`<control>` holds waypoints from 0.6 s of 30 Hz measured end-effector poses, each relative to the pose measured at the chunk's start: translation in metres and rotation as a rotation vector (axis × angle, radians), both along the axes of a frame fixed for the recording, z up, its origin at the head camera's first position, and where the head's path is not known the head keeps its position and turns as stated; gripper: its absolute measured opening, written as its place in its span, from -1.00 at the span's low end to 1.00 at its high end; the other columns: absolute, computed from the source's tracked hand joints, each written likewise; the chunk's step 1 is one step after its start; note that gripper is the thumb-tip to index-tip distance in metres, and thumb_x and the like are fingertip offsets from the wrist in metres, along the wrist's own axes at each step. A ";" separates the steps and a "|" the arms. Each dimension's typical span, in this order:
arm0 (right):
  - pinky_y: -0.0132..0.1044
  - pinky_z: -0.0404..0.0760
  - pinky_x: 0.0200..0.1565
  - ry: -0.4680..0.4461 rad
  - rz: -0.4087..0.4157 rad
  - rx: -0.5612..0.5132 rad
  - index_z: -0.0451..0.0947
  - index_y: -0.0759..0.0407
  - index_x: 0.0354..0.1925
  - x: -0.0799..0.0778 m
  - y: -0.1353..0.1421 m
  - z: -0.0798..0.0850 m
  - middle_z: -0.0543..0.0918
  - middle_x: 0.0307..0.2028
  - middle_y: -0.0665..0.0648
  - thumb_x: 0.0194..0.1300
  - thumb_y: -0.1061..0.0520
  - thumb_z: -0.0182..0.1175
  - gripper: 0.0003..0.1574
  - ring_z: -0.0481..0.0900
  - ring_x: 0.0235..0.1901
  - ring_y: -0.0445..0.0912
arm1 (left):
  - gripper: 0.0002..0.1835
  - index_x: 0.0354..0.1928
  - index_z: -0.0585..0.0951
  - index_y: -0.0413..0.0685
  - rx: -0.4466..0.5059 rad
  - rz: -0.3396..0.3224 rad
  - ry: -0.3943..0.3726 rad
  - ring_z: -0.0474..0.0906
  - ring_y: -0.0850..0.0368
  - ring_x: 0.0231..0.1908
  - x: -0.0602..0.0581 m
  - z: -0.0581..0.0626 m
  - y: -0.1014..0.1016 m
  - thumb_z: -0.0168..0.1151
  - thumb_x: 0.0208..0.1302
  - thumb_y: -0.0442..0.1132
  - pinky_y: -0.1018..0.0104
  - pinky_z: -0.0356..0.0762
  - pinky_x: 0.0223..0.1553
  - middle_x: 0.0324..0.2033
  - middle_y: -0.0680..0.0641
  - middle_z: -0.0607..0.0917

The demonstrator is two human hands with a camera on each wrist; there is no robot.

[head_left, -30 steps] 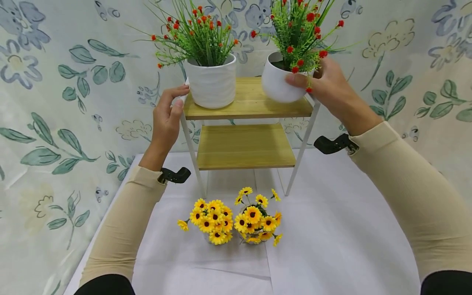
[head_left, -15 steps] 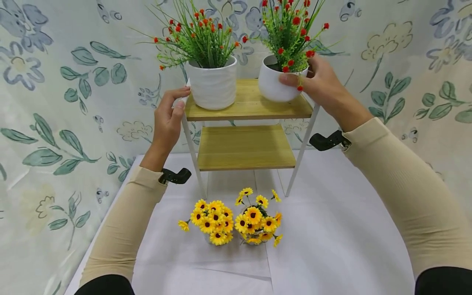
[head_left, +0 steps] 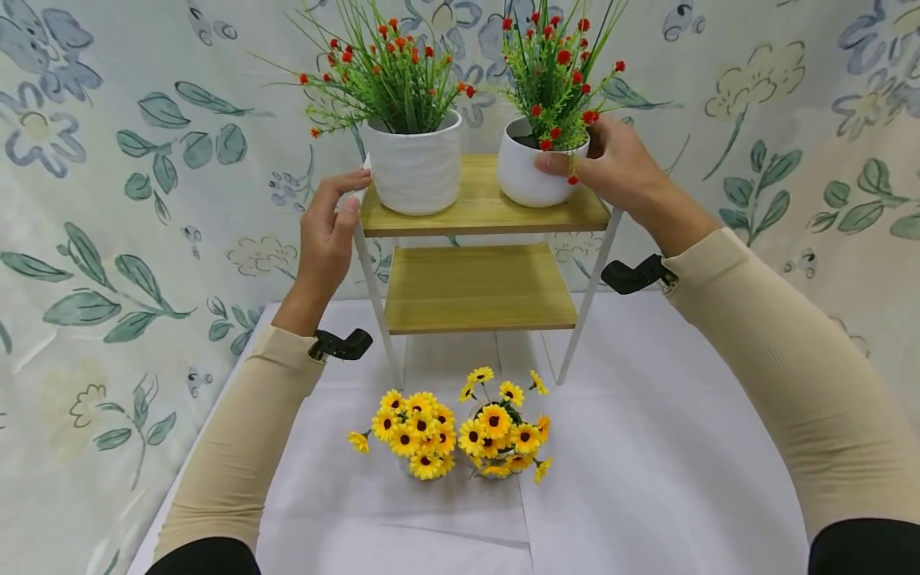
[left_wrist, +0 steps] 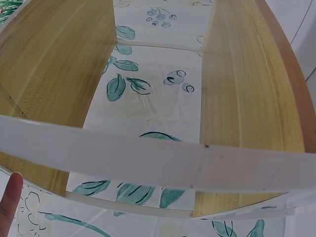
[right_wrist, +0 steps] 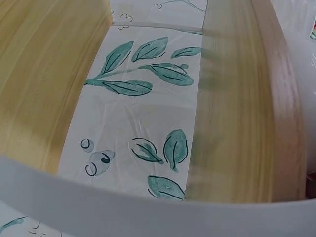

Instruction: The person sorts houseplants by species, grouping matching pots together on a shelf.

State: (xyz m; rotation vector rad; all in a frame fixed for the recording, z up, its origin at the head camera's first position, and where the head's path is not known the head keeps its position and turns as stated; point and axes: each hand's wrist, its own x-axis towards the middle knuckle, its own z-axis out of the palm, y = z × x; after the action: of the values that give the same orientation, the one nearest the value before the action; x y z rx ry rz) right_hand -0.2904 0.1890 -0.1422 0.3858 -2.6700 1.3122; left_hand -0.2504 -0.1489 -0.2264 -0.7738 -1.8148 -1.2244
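A small two-tier plant stand (head_left: 477, 287) with wooden shelves and white legs is at the middle of the head view. My left hand (head_left: 327, 239) grips its upper left frame, thumb in front; in the left wrist view one fingertip (left_wrist: 11, 197) shows at the lower left. My right hand (head_left: 618, 164) holds a rounded white flowerpot (head_left: 535, 177) by its right side, thumb on the front near the rim. Red-flowered greenery grows from it. The pot appears upright on the right of the top shelf. A taller white flowerpot (head_left: 415, 172) with similar red flowers stands on the left.
In front of the stand, two bunches of yellow flowers, the left bunch (head_left: 417, 431) and the right bunch (head_left: 503, 435), stand close together on the white-covered table (head_left: 632, 447). A floral-patterned backdrop (head_left: 172, 239) hangs behind and along the left.
My right hand has moved left with the rounded flowerpot and lowered it to the top shelf, and the pot's tilt has straightened. My left hand has stayed on the stand's frame.
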 end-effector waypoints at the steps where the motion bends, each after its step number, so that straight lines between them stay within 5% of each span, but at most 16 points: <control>1: -0.13 0.32 0.12 -0.002 -0.005 0.010 0.23 -0.04 0.38 0.000 0.000 0.000 0.44 0.12 0.09 0.05 -0.35 0.31 0.02 0.35 0.04 -0.05 | -0.49 0.04 0.49 -0.51 -0.002 0.003 -0.001 0.37 -0.23 0.23 0.000 0.000 0.000 -0.16 0.27 -0.18 0.28 0.21 0.31 0.10 -0.40 0.53; 18: -0.10 0.30 0.18 0.007 0.034 0.021 0.23 -0.07 0.38 -0.002 0.001 -0.002 0.45 0.11 0.10 0.10 -0.33 0.28 -0.03 0.35 0.06 -0.07 | -0.49 0.05 0.48 -0.52 0.000 0.001 -0.006 0.36 -0.20 0.25 0.001 -0.001 0.000 -0.16 0.27 -0.18 0.27 0.21 0.32 0.12 -0.40 0.52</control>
State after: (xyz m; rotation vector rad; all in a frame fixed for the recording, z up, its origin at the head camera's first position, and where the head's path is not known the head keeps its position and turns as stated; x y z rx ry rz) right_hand -0.2921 0.1901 -0.1441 0.4387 -2.6854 1.2901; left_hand -0.2493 -0.1487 -0.2272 -0.7697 -1.8193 -1.2270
